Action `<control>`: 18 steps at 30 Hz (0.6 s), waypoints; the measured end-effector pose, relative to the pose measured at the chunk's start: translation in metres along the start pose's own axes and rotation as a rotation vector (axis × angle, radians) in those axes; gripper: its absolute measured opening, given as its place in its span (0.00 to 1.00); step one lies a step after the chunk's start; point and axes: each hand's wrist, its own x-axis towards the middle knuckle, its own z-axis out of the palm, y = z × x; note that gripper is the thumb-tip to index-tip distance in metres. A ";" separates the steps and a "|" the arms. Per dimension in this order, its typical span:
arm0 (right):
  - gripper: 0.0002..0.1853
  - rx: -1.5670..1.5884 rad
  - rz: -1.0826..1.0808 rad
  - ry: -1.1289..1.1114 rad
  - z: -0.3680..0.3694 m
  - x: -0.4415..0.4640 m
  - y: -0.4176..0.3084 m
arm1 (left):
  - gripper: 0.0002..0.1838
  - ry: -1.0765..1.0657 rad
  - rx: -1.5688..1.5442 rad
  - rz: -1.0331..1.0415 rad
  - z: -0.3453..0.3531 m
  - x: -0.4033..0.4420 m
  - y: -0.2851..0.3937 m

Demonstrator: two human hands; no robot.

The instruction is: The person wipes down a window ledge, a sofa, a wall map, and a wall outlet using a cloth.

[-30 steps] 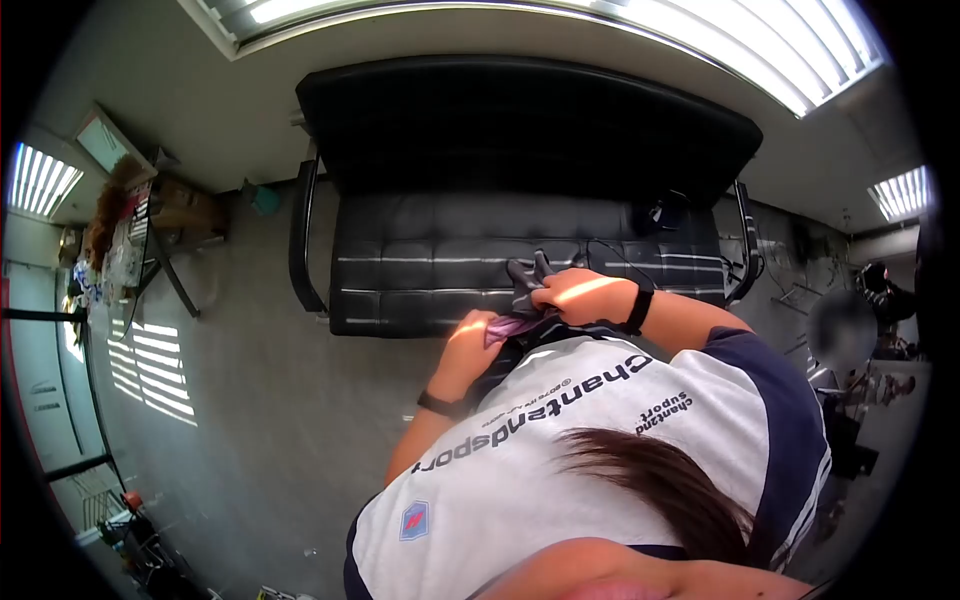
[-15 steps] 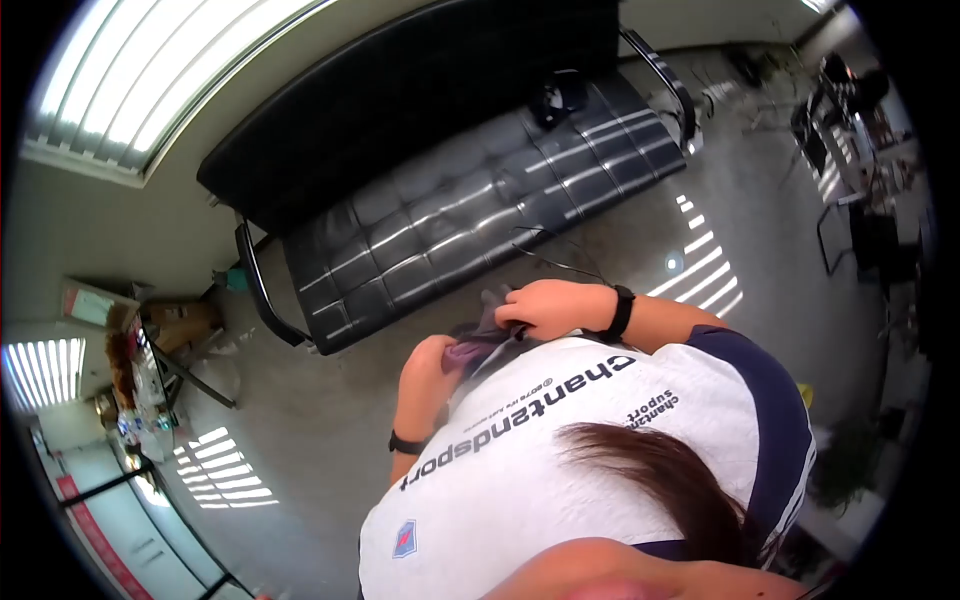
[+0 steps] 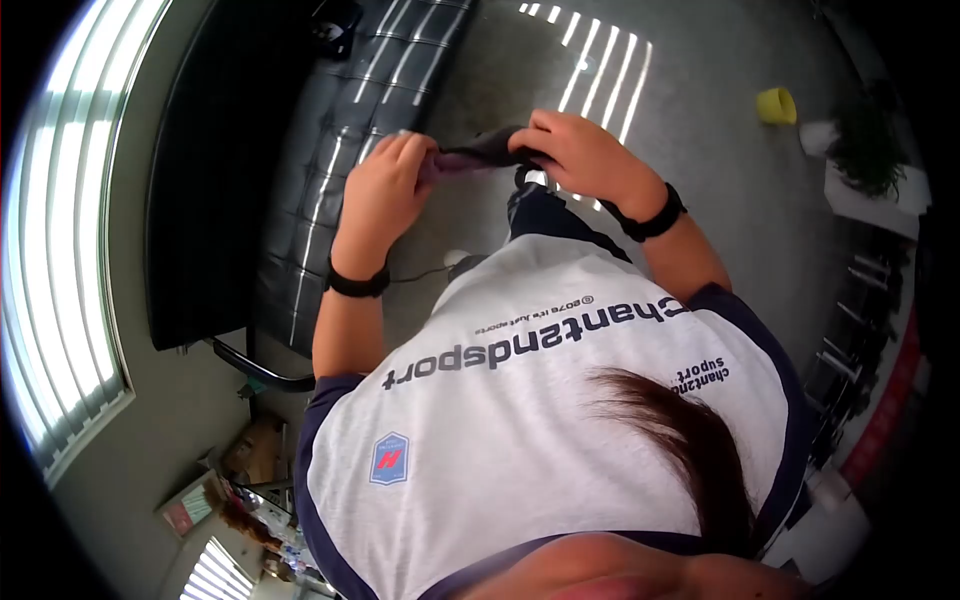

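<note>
A dark grey and purplish piece of cloth [image 3: 482,153] is stretched in a narrow band between my two hands, out in front of my body. My left hand [image 3: 385,195] has its fingers closed round the purplish end. At the other end, my right hand [image 3: 580,152] pinches the darker part between thumb and fingers. Bunching of the fabric keeps me from telling what kind of item it is. Each wrist wears a black band. Below the cloth, part of a dark trouser leg and a white shoe [image 3: 537,178] show.
A black tufted sofa [image 3: 310,190] stands along the wall at left, with a dark object [image 3: 335,28] on its seat. Grey floor [image 3: 690,150] lies ahead, striped with sunlight. At right are a yellow pot [image 3: 776,106] and a green plant [image 3: 868,150]. Boxes [image 3: 255,450] and clutter sit lower left.
My view has turned right, so the sofa now lies farther left. Both hands have moved away from my chest and farther apart, drawing the bunched cloth out between them.
</note>
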 end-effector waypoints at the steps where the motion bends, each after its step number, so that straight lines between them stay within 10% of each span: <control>1: 0.14 -0.015 0.040 0.052 -0.010 -0.012 0.010 | 0.13 0.022 0.010 0.068 0.004 0.022 0.011; 18: 0.20 0.076 0.296 0.502 -0.162 -0.131 0.195 | 0.09 -0.080 0.052 0.695 0.108 0.329 0.162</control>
